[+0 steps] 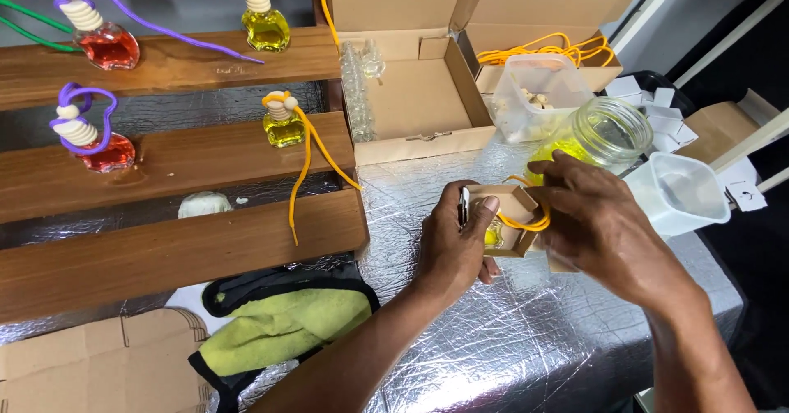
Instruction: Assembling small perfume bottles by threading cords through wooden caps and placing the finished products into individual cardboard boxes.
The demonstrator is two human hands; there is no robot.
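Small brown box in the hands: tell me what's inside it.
The small box holds a small bottle of yellow liquid with a coiled orange cord. The left hand and right hand cover most of the box, so the bottle's top and anything else inside stay hidden.

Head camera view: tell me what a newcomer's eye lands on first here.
At centre, the left hand and right hand hold a small brown cardboard box with a yellow cord looping out of it, over a silver foil-covered table. To the left, small bottles of red liquid and yellow liquid with purple and yellow cords stand on stepped wooden shelves.
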